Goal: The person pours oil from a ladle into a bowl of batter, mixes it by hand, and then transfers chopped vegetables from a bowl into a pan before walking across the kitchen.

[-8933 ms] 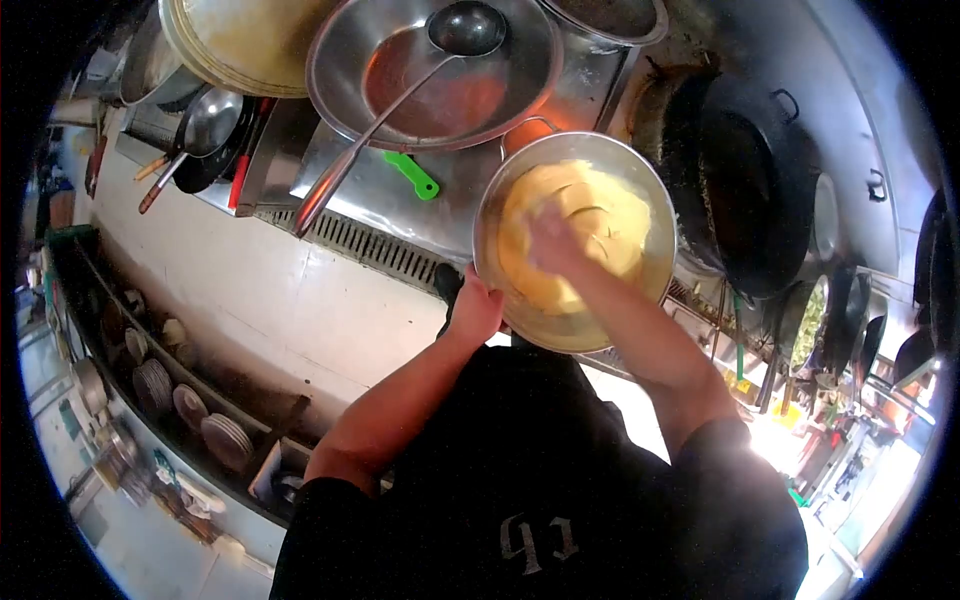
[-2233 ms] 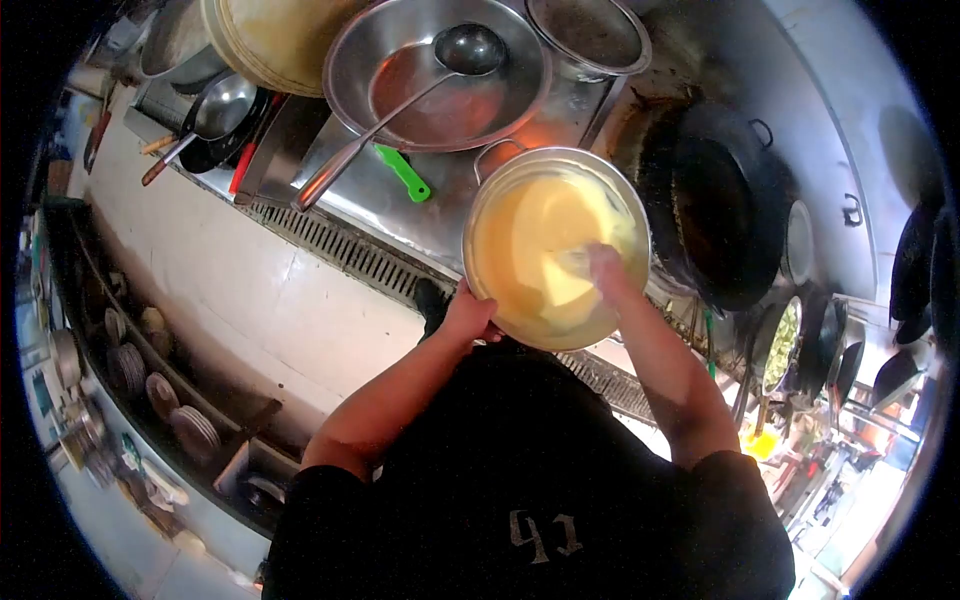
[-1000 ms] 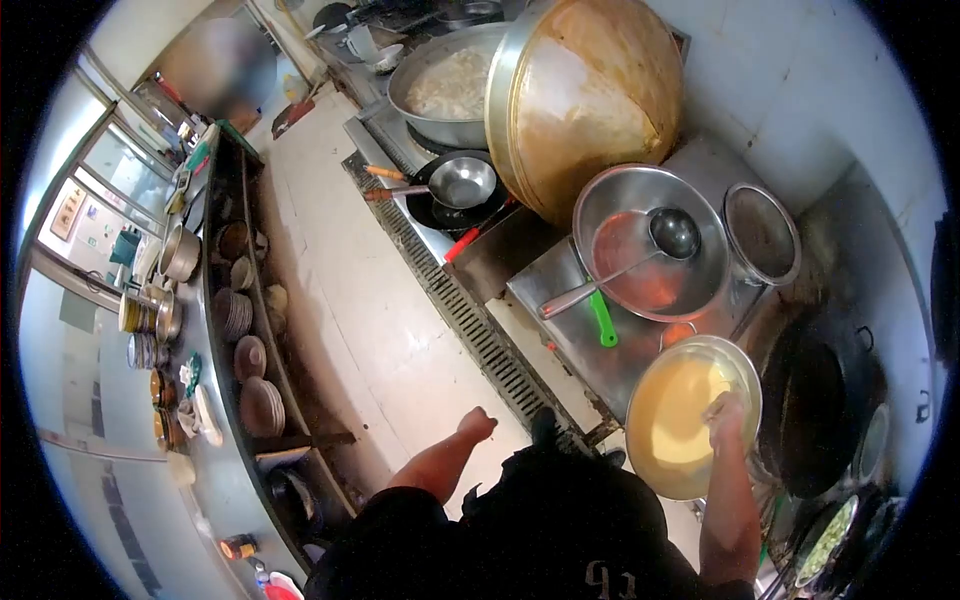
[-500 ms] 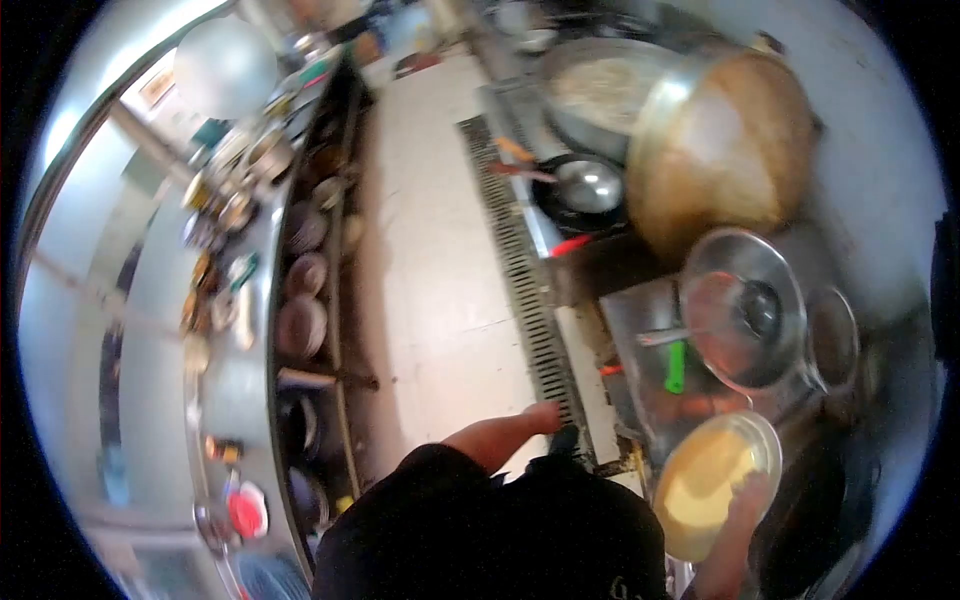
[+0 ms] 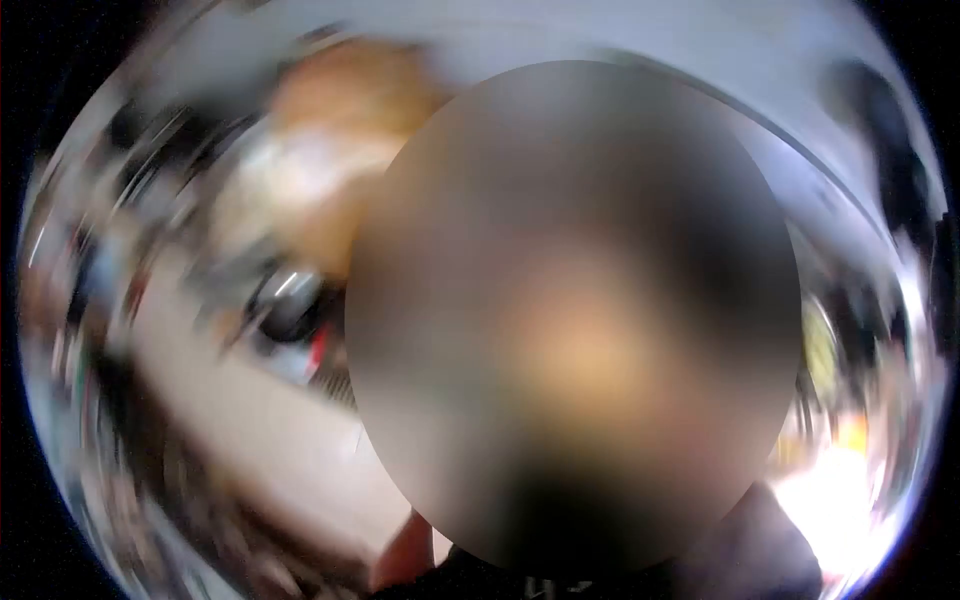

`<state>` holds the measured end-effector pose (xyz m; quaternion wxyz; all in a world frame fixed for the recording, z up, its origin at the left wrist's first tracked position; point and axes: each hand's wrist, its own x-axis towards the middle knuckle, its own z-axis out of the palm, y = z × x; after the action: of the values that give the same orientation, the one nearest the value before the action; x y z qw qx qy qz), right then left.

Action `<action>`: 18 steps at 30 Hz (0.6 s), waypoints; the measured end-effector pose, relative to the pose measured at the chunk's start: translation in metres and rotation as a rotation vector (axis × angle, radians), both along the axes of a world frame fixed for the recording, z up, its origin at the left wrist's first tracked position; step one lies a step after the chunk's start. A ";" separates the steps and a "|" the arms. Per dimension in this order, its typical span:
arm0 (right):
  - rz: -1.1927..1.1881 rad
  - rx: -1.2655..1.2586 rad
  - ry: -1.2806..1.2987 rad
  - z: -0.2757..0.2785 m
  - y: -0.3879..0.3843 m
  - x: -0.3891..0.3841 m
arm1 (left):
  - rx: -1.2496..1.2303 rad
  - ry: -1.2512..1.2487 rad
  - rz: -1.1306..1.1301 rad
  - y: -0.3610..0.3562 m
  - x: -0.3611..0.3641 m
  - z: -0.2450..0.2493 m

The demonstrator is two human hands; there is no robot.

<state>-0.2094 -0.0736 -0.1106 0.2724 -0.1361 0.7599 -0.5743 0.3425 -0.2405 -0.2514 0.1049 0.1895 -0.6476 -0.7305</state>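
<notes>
A large round blurred patch covers the middle of the head view, so both of my hands and whatever they touch are hidden. Part of my left arm (image 5: 402, 555) shows at the patch's lower left edge, smeared by motion. Inside the patch there is only a soft yellowish smear (image 5: 590, 365); I cannot make out what it is. My dark shirt (image 5: 480, 588) fills the bottom edge.
A dark wok (image 5: 287, 312) with a shiny metal bowl-shaped thing stands left of centre, near a red handle (image 5: 320, 345). Behind it is a big brown round lid (image 5: 345, 105). Pale floor (image 5: 270, 430) runs along the left. A bright glare (image 5: 835, 505) lies at lower right.
The view has swung to the right; the wok and lid now appear farther left. The yellow-filled bowl and my right hand, visible before, are hidden behind the blurred patch.
</notes>
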 end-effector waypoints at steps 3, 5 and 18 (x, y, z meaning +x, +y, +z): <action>0.094 0.087 0.376 0.017 0.002 0.023 | -1.298 -0.378 -0.733 -0.016 0.050 -0.064; -0.052 0.191 0.558 0.111 0.013 0.058 | -1.287 -0.093 -0.776 -0.040 0.018 -0.062; 0.144 0.179 0.770 0.051 0.034 0.094 | 0.338 -0.856 0.114 -0.018 -0.110 0.034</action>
<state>-0.1152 -0.0400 -0.0595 0.0180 -0.3699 0.8420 -0.3923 0.2327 -0.2581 -0.2179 -0.1644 0.5240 -0.4929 -0.6749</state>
